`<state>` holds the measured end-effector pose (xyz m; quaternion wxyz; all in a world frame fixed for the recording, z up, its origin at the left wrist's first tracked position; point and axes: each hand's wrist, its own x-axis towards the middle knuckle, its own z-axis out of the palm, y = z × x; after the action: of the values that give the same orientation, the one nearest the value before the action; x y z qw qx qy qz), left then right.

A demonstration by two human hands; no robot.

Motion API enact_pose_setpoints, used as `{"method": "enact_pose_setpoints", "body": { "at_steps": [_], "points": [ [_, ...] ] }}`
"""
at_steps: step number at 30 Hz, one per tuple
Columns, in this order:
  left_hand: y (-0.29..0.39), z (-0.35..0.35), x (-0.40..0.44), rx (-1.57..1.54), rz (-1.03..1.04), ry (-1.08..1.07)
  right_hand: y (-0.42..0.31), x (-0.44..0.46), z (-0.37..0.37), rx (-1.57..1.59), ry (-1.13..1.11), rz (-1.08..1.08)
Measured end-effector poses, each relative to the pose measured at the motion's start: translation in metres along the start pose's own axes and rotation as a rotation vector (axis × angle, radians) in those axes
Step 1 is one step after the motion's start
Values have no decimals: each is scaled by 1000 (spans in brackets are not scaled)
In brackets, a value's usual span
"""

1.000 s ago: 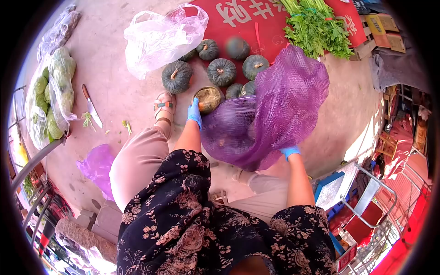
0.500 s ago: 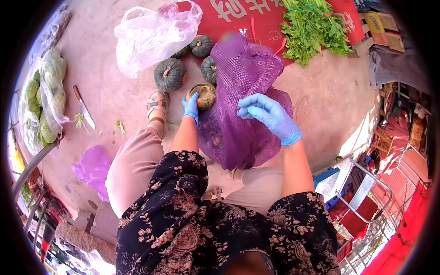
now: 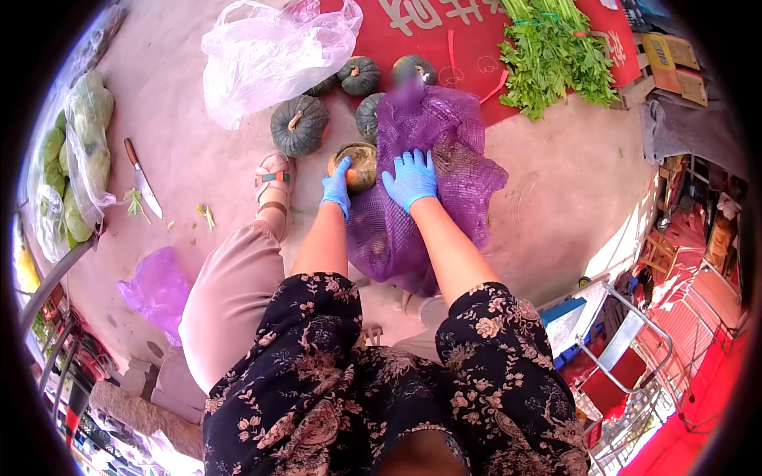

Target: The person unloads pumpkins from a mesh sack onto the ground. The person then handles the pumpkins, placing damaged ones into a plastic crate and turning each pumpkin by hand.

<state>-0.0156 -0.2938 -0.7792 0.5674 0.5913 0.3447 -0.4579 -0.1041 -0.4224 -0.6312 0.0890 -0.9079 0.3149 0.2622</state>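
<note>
My left hand (image 3: 336, 187), in a blue glove, grips the left side of a round orange-and-brown squash (image 3: 361, 165) with a tan, rough top. My right hand (image 3: 410, 179), also gloved, lies flat with fingers spread on a purple mesh bag (image 3: 460, 178). The bag spreads over the ground to the right of the squash; what is under or in it is mostly hidden. Just beyond are dark green pumpkins, one (image 3: 299, 125) at the left, another (image 3: 359, 77) farther back and one (image 3: 370, 117) partly covered by the mesh.
A white plastic bag (image 3: 274, 59) lies behind the pumpkins. Leafy green bundles (image 3: 556, 55) rest on a red sheet (image 3: 349, 32). To the left are a knife (image 3: 144, 179), bagged green vegetables (image 3: 83, 159) and a purple plastic bag (image 3: 159, 289). A metal-framed chair (image 3: 623, 341) stands at right.
My right hand let go of the mesh bag's right edge, rose, and came down flat on its middle. The mesh has shifted and flattened. My left hand stays on the squash.
</note>
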Motion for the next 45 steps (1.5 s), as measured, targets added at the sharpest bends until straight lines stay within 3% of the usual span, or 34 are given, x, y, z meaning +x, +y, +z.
{"method": "enact_pose_setpoints", "body": {
  "at_steps": [5,6,9,13,21,24,27,28,32,38,42,44,45],
  "points": [
    [40,43,-68,-136,-103,7,-3,37,6,128,-229,11],
    [33,45,-59,-146,-65,64,-4,38,8,117,-181,11],
    [20,32,-52,-307,16,-41,5,35,4,359,-114,26],
    [37,11,-61,-464,139,-455,13,18,9,700,142,0],
    [132,16,-151,-441,275,-842,-7,-62,-41,1066,353,107],
    [160,8,-230,-328,412,-959,-15,-100,-67,1468,411,11],
    [163,-11,-302,-299,366,-1073,-30,-160,-130,2010,228,-7],
    [162,-21,-336,-304,316,-1097,-37,-178,-146,2121,212,-70],
    [139,-55,-418,-319,129,-1172,-70,-249,-194,2273,393,-713],
    [115,-98,-476,-343,-111,-1333,-92,-297,-177,2254,418,-663],
    [123,-126,-503,-321,-56,-1385,-118,-324,-193,2344,343,-736],
    [135,-149,-518,-349,-4,-1399,-141,-345,-211,2235,433,-783],
    [139,-164,-527,-352,48,-1379,-152,-352,-218,2334,273,-874]
  ]
}}
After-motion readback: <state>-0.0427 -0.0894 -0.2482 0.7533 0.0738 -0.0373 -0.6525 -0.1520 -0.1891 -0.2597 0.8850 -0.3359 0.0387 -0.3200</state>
